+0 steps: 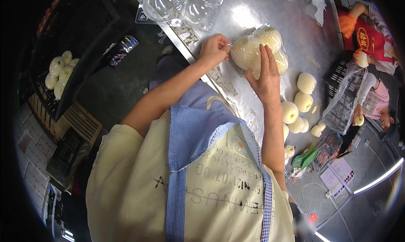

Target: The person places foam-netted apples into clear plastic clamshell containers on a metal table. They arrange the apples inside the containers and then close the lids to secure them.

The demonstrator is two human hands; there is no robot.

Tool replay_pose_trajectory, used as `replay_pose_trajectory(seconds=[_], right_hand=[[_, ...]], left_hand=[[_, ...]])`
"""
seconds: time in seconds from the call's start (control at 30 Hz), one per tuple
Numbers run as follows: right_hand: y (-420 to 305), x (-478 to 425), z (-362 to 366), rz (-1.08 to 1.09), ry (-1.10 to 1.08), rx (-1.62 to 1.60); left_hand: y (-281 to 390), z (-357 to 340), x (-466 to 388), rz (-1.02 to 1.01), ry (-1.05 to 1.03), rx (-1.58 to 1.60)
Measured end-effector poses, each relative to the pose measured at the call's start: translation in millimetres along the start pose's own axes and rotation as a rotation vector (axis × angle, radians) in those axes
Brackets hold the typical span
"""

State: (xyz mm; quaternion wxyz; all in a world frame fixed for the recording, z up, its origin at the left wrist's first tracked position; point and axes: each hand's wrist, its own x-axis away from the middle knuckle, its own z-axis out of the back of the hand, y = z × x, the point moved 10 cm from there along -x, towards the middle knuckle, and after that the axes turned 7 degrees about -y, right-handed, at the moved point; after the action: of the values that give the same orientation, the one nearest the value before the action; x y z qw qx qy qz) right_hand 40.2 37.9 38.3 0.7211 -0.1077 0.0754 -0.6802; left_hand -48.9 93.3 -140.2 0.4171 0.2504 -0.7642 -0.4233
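On the metal table point(294, 17) before me sits a clear plastic clamshell pack point(281, 42). It contains several rounded fruits point(245, 54) in pale yellow foam net sleeves. My left hand point(215, 49) is at the pack's left edge, with thumb and fingertips pinched together on the rim. Across the near right part of the pack lies my right hand point(265, 80), fingers extended over the lid and thumb spread to the left. Part of the fruit is hidden under it. Beside my right forearm are several loose foam-sleeved fruits point(303, 102).
Nested empty clear clamshells point(190, 6) lie at the table's far left. A dark crate point(60, 30) on the left holds packed fruit point(63, 69). To the right, two co-workers point(373, 36) point(376, 96) hold fruit near a plastic-lined black crate point(338, 96). A green object point(305, 158) lies lower right.
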Motion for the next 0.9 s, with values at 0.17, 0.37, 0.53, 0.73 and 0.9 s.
replay_pose_trajectory(seconds=[0.17,0.37,0.53,0.73,0.9], right_hand=[[9,-1,35,-0.085,0.046,-0.118],[33,6,87,-0.141,0.263,-0.259],[79,6,127,-0.195,0.357,0.271],[60,2,162,-0.154,0.639,0.590],[71,-2,27,-0.310,-0.118,-0.289]], left_hand=[[4,1,2,-0.009,0.020,-0.050],[11,1,7,-0.038,0.037,-0.109],[17,-4,6,-0.028,0.009,-0.105],[7,-5,17,0.042,-0.101,-0.176],[71,-10,47,-0.421,0.102,-0.695]])
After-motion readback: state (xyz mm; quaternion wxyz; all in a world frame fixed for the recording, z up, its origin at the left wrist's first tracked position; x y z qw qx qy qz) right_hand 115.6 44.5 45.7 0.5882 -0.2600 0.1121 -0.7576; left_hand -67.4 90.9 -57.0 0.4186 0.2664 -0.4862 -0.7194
